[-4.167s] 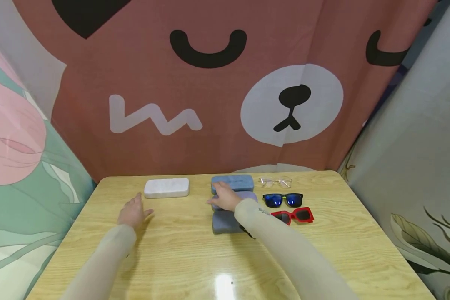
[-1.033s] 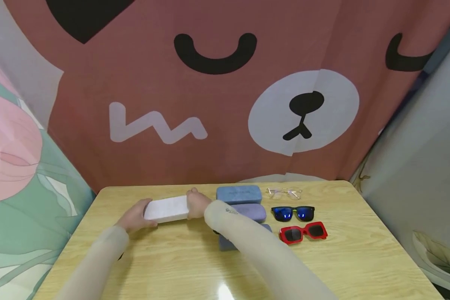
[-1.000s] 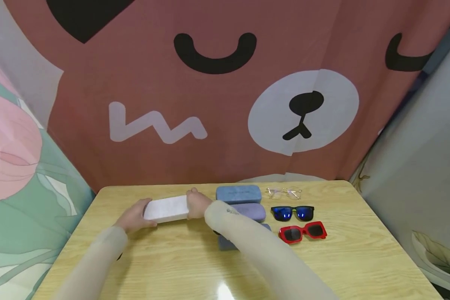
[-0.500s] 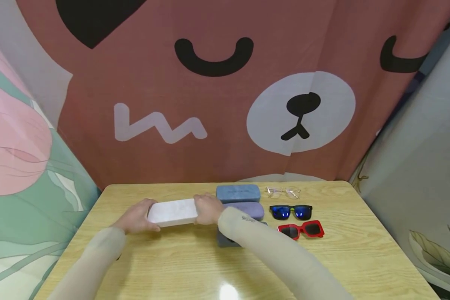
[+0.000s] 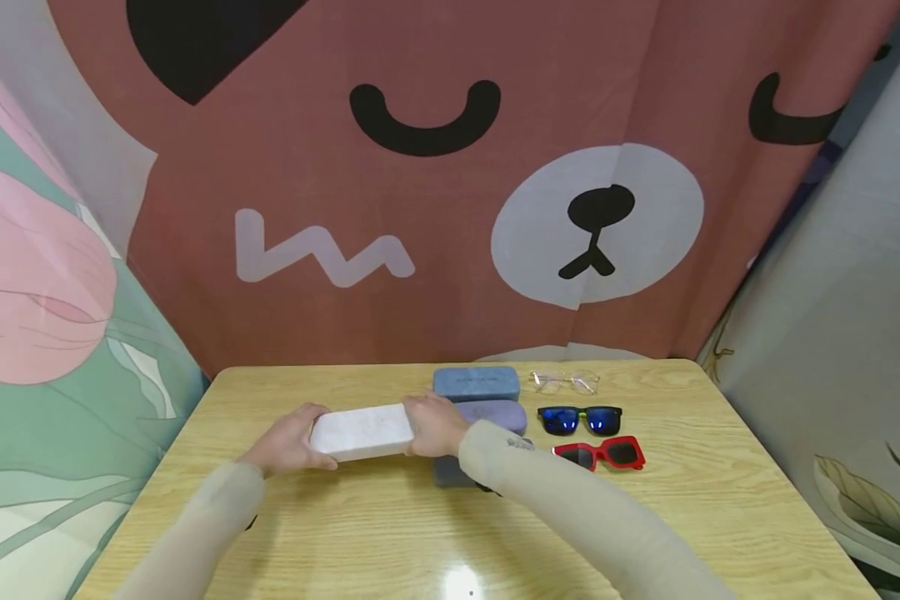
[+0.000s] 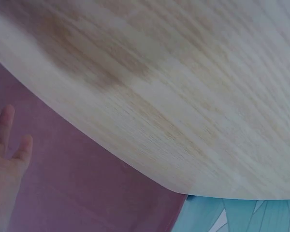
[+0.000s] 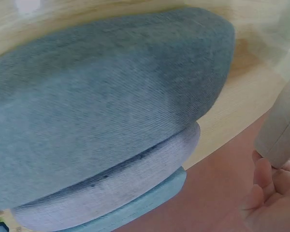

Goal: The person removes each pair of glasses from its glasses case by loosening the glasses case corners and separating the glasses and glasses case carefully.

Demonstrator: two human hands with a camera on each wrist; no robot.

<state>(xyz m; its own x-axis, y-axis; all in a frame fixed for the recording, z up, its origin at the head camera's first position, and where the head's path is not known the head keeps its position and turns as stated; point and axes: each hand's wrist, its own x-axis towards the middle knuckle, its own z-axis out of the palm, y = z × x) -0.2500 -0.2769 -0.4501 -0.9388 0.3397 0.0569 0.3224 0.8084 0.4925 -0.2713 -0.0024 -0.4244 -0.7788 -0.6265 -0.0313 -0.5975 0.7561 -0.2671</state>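
Between both hands, a white glasses case [image 5: 363,432] is held lengthwise above the table, its right end tilted slightly up. My left hand [image 5: 291,440] grips its left end, thumb along the near side. The right end is gripped by my right hand [image 5: 433,425]. In the right wrist view, the end of the white case [image 7: 279,133] shows at the right edge, against the fingers of the right hand [image 7: 278,198]. Only some fingers of the left hand [image 6: 5,164] appear in the left wrist view.
Right of the held case lie a blue case [image 5: 476,382], a lavender case [image 5: 498,415] and a grey-blue case [image 7: 101,101], partly behind the right arm. Farther right are clear glasses [image 5: 565,382], blue-lensed sunglasses [image 5: 580,420] and red sunglasses [image 5: 621,452] on the wooden table [image 5: 360,533].
Earlier the white case lay on the table, with the left hand beside it and the right hand over the other cases. Both hands now grip it, moving it nearer and right.
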